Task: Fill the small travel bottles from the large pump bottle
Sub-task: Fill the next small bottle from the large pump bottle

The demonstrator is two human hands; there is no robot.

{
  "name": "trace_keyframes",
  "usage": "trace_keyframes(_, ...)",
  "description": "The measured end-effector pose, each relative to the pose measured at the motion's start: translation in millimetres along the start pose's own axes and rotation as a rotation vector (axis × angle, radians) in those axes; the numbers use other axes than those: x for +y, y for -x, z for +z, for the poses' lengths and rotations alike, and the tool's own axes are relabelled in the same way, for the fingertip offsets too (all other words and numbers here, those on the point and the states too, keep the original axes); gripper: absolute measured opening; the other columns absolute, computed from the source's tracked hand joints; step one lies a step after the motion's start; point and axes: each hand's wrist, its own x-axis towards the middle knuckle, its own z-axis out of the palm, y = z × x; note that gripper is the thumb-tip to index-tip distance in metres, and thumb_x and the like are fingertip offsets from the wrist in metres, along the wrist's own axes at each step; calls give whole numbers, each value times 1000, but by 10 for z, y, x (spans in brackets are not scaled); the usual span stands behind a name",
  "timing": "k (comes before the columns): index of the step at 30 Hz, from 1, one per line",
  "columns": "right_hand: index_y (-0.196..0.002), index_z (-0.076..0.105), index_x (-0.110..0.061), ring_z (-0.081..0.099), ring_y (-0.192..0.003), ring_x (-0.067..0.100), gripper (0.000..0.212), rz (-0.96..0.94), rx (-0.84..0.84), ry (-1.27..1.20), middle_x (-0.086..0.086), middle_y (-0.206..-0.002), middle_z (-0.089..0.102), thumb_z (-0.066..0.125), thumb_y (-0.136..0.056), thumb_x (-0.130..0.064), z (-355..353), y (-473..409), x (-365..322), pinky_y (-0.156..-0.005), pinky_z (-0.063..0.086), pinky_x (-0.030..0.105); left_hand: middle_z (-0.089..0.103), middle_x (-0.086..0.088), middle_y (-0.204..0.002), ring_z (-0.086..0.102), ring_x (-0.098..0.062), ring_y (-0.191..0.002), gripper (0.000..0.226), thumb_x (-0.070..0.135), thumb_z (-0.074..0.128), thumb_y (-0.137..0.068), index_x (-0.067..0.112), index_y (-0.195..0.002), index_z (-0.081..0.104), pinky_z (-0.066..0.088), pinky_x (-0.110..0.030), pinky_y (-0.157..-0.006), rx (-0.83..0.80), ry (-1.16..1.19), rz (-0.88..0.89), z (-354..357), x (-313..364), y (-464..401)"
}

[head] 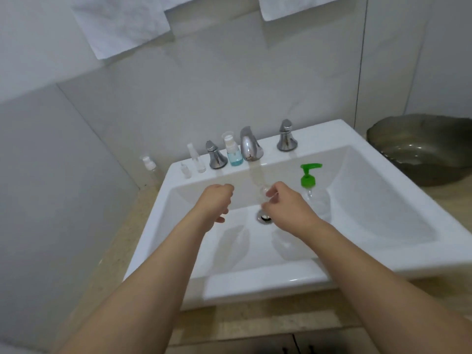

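- Head view: a white rectangular sink (362, 251) fills the middle of the frame, set on a beige speckled bench (122, 251), with both bare forearms reaching up from the lower edge over the basin.
- The right hand (286, 203) sits just right of centre, above the drain (264, 217); its fingers are curled and pinch a small clear travel bottle (264, 191), which is blurred and see-through, so its tilt cannot be told.
- A thin stream of water (256, 175) appears to run from the chrome spout (249, 145) down toward that bottle.
- The left hand (215, 201) hangs left of centre over the basin, fingers loosely bent and holding nothing, apart from the right hand.
- The large pump bottle (315, 198), clear with a green pump head (309, 173), stands inside the basin against its right slope, just beside the right hand.
- Along the back rim of the sink, left of the spout, stand a small bottle of blue liquid (233, 155), a chrome left tap handle (215, 155), a slim clear spray bottle (196, 158) and a tiny clear bottle (185, 170).
- A taller clear bottle with a white cap (150, 171) stands on the bench at the sink's upper left corner, against the wall.
- A chrome right tap handle (286, 136) stands on the rim to the right of the spout.
- A dark metal bowl (421, 149) rests on the bench at the right edge of the frame.
- White towels (122, 24) hang on the tiled wall along the top of the frame.
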Motion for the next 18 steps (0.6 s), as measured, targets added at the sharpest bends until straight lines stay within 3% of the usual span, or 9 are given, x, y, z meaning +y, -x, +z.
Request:
trace_keyframes(2,-107,49,-23,59,-78,14,19,-1,26,26,-4,-96,59,54,-88,-21,-236,18,75,-63,47,28,56,-6,-96,54,-23,-79,28,28,44,-99,7,-111,60,49,-36,-79,-40,-33,15,131,123,50)
trace_keyframes(6,-111,52,-23,60,-86,20,24,7,94,133,-1,-104,59,54,-87,-25,-655,27,221,-77,51,34,58,-7,-106,56,-24,-87,34,32,42,-102,8,-119,58,51,-39,-85,-127,-101,20,403,344,96)
trace_keyframes(11,-123,51,-18,57,-95,24,34,-37,203,326,3,-110,59,54,-90,-24,-981,-4,443,-76,46,33,57,-9,-123,58,-26,-97,42,36,37,-105,10,-135,49,53,-41,-84,-222,-184,12,782,641,88)
trace_keyframes(18,-123,52,-17,55,-105,29,35,5,325,345,7,-114,58,53,-89,-23,-1063,-103,646,-80,45,35,54,-11,-128,55,-33,-113,53,47,28,-105,9,-133,50,51,-53,-95,-258,-144,-30,1246,1017,-60)
